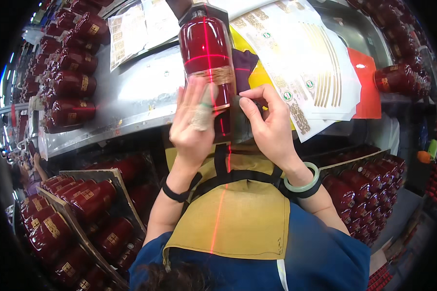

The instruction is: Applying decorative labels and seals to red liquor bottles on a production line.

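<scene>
1. Red bottle (pixel 203 41) at 12 o'clock; gold band (pixel 222 74) already on
2. Left hand (pixel 193 119) open over it; right hand (pixel 269 119) curled at its 4 o'clock, can't tell if gripping
3. Decal sheets (pixel 291 60) at 1-2 o'clock not used up; likely more to apply

Metal table (pixel 141 94), dark-red bottles (pixel 74 83), printed sheets (pixel 306 58)

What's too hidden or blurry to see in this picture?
In the head view:
Bottle: the left hand hides part of its side.
Left hand: its fingers are blurred, perhaps by moving.
Right hand: anything between its fingertips is too small to tell.
Red sheet: white sheets partly cover it.
</scene>
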`<state>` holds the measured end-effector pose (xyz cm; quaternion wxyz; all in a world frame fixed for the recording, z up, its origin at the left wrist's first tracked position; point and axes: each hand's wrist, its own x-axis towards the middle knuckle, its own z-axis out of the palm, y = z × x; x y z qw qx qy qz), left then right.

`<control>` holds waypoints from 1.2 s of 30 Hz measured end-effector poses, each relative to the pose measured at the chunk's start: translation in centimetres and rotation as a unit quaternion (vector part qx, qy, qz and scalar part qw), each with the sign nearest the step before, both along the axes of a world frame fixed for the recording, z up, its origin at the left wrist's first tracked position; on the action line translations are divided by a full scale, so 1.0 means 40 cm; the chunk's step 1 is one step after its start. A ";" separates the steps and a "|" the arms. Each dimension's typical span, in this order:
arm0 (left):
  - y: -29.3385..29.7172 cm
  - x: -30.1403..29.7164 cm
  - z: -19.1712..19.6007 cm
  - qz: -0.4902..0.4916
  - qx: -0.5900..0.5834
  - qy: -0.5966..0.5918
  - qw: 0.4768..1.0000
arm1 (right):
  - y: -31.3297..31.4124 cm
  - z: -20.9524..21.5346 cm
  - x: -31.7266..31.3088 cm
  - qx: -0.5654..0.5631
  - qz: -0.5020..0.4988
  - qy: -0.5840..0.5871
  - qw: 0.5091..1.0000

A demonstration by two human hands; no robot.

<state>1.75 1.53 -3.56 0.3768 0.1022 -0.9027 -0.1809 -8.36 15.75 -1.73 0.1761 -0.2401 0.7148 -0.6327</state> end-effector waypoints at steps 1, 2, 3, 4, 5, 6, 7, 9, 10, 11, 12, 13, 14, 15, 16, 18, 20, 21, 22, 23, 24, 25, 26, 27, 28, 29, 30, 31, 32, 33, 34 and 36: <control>-0.001 0.004 0.001 -0.005 0.048 0.059 0.997 | 0.000 0.001 -0.003 0.022 -0.008 -0.007 1.000; 0.001 0.018 0.005 0.041 0.079 0.016 0.996 | 0.005 0.004 -0.003 0.032 -0.002 0.010 0.999; 0.004 0.027 0.007 0.045 0.073 0.026 0.996 | 0.005 0.004 0.000 0.032 -0.003 0.007 0.999; 0.009 0.028 0.006 0.069 0.094 -0.006 0.993 | 0.002 0.003 0.003 0.015 0.004 -0.005 1.000; 0.013 0.029 0.003 0.045 0.032 -0.015 0.998 | 0.000 0.000 0.004 -0.001 0.010 -0.015 1.000; 0.015 0.026 0.001 0.020 -0.030 -0.024 0.999 | -0.001 -0.002 0.005 -0.003 0.013 -0.015 1.000; 0.012 0.013 -0.007 0.017 -0.019 -0.065 0.998 | -0.002 -0.004 0.003 -0.008 0.015 -0.006 1.000; -0.003 0.006 -0.011 0.004 -0.023 -0.044 0.999 | 0.001 -0.009 -0.006 -0.014 0.013 0.003 1.000; -0.005 0.006 -0.014 -0.002 0.001 -0.009 1.000 | 0.005 -0.011 -0.017 0.007 0.001 -0.008 1.000; -0.009 0.008 -0.017 0.000 0.031 0.012 0.999 | 0.011 -0.010 -0.022 0.038 -0.011 -0.023 0.999; -0.013 0.012 -0.021 0.001 0.042 0.022 0.999 | 0.013 -0.010 -0.033 0.085 -0.023 -0.013 0.996; -0.013 0.021 -0.024 0.012 0.052 0.008 0.999 | 0.017 -0.007 -0.032 0.065 -0.017 0.000 0.998; -0.015 0.027 -0.028 0.014 0.067 0.001 0.998 | 0.018 -0.004 -0.030 0.045 -0.025 0.012 0.999; -0.013 0.035 -0.031 0.017 0.082 -0.007 0.996 | 0.015 -0.001 -0.028 0.039 -0.043 0.015 0.998; -0.015 0.039 -0.037 0.013 0.081 -0.010 0.997 | 0.018 0.005 -0.013 0.013 -0.042 0.002 0.999; -0.013 0.049 -0.043 0.011 0.097 -0.007 0.995 | 0.012 0.012 0.001 0.010 -0.012 -0.003 1.000; -0.015 0.053 -0.047 0.013 0.119 -0.009 0.993 | 0.007 0.013 -0.007 0.051 0.026 0.033 0.998; -0.016 0.053 -0.047 0.012 0.123 -0.019 0.992 | 0.005 0.011 -0.013 0.050 -0.004 0.007 0.999; -0.017 0.052 -0.049 0.014 0.130 -0.022 0.991 | 0.004 0.007 -0.033 0.072 -0.022 0.033 0.997; -0.018 0.053 -0.047 0.012 0.128 -0.027 0.991 | 0.006 0.005 -0.043 0.134 -0.047 0.030 0.989; -0.019 0.051 -0.047 0.014 0.140 -0.036 0.989 | 0.006 0.005 -0.042 0.126 -0.048 0.045 0.990; -0.022 0.052 -0.044 0.014 0.153 -0.045 0.987 | 0.007 0.004 -0.042 0.094 -0.036 0.074 0.992; -0.023 0.054 -0.041 0.016 0.153 -0.045 0.987 | 0.011 0.008 -0.025 0.037 -0.032 0.032 0.998; -0.027 0.057 -0.036 0.012 0.184 -0.065 0.981 | 0.012 0.011 -0.009 -0.011 -0.032 -0.020 0.999; -0.032 0.061 -0.028 0.005 0.213 -0.097 0.972 | 0.015 0.015 0.000 -0.012 0.001 -0.007 1.000; -0.039 0.064 -0.020 0.009 0.212 -0.083 0.974 | 0.009 0.015 0.010 0.006 0.012 0.024 1.000; -0.049 0.068 -0.009 -0.030 0.225 -0.077 0.971 | 0.007 0.015 0.004 0.025 -0.010 0.011 1.000; -0.060 0.068 0.002 -0.065 0.243 -0.069 0.966 | 0.003 0.012 -0.010 0.039 -0.015 0.009 0.999; -0.081 0.060 0.013 -0.082 0.272 -0.060 0.957 | 0.009 0.012 -0.031 0.085 -0.057 0.065 0.993; -0.098 0.039 0.019 -0.090 0.319 -0.017 0.943 | 0.017 0.013 -0.060 0.110 -0.063 0.035 0.991; -0.112 0.021 0.027 -0.064 0.409 0.017 0.910 | 0.018 0.012 -0.071 0.065 -0.039 0.044 0.996; -0.145 -0.048 0.035 -0.022 0.519 0.037 0.854 | 0.030 0.023 -0.095 0.012 -0.003 0.029 1.000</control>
